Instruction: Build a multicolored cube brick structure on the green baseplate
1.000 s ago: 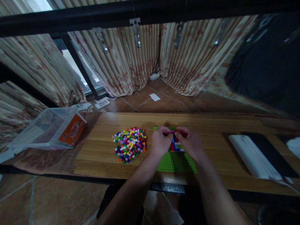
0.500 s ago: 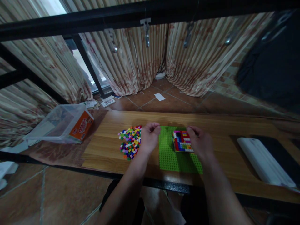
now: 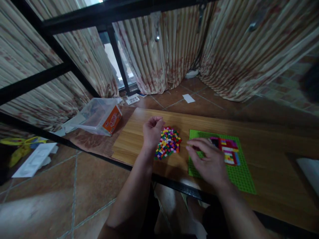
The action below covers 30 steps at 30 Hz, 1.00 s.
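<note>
My left hand [image 3: 152, 131] hovers at the left edge of a pile of small multicoloured building bricks [image 3: 169, 142]. Its fingers are curled with thumb and forefinger together; anything between them is too small or hidden to make out. To the right of the pile, my right hand [image 3: 209, 161] is over the left part of a green studded baseplate [image 3: 243, 179], thumb and fingers a little apart, with nothing seen in them. On the baseplate stands a low block built of coloured bricks [image 3: 230, 151], partly covered by my right hand.
The wooden tabletop [image 3: 127, 142] has a dark front edge. Beyond its left end sits a clear plastic box [image 3: 92, 116] with an orange label. A white device [image 3: 309, 169] lies at the far right. Curtains [image 3: 181, 49] hang behind; a white card [image 3: 188, 98] lies on the floor.
The view has turned left. Both hands were together at the brick block, then parted; my left hand moved to the pile and my right hand came off the block and shifted left.
</note>
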{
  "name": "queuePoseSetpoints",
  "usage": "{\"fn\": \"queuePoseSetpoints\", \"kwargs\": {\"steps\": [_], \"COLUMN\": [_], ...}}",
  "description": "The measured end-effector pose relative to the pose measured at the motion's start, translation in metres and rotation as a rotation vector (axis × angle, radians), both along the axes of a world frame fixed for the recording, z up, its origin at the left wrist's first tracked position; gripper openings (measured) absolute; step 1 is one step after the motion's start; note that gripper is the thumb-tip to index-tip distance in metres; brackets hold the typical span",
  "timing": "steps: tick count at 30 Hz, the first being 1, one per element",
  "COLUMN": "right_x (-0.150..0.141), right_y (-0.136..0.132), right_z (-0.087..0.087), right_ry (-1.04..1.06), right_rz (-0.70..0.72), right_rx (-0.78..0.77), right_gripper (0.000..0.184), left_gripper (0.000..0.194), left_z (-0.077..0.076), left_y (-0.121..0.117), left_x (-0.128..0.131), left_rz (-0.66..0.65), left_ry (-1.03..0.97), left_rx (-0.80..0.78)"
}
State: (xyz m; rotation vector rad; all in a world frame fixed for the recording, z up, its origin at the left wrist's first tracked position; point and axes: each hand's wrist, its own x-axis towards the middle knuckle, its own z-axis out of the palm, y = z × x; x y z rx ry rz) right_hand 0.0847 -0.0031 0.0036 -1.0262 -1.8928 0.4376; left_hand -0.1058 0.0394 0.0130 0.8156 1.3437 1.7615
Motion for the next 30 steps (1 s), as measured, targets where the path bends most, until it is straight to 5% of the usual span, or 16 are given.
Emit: {"fn": "queuePoseSetpoints", "kwargs": {"steps": [3, 9, 21, 25, 30], "right_x": [-0.013, -0.014, -0.027, -0.025, -0.019], "right_y": [-0.004, 0.004, 0.005, 0.005, 0.008], "right_z": [-0.013, -0.035, -0.037, -0.032, -0.023], "right_ry": [-0.163, -0.342, -0.469, -0.372, 0.019], "right_rz": [0.110, 0.013, -0.013, 0.029, 0.055], "right_rx": [-0.155, -0.285, -0.308, -0.335, -0.402], "right_gripper": [0.013, 0.013, 0.011, 0.011, 0.012], "left_gripper": [0.011, 0.012, 0.010, 0.011, 0.009], "left_z": [0.001, 0.005, 0.002, 0.002, -0.001], "left_y": [-0.003, -0.008, -0.013, -0.014, -0.014], "left_x": [-0.010, -0.026, -0.026, -0.023, -0.014], "left_rz": [0.007, 0.034, -0.064, -0.098, -0.162], "left_ry": [-0.004, -0.020, 0.072, 0.118, 0.202], "left_rx": [0.004, 0.001, -0.043, -0.063, -0.094]}}
